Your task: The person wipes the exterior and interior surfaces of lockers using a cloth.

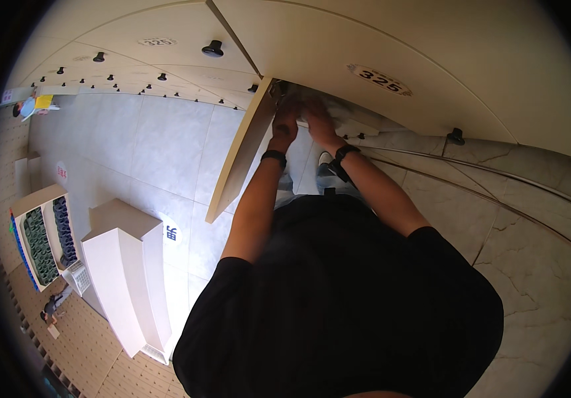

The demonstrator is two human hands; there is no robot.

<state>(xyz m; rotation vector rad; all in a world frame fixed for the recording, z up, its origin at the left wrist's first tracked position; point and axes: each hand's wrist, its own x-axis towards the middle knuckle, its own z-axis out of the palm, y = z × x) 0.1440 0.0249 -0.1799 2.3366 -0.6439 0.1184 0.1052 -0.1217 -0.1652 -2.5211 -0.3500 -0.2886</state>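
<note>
Both hands [302,119] inside open locker [246,149] (smooth beige door)

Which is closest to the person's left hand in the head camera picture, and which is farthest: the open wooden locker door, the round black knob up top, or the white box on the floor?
From the left hand:
1. Open wooden locker door, right beside the hand, on its left.
2. Round black knob, higher up on a shut locker, to the left.
3. White box, far down on the floor at lower left.
</note>
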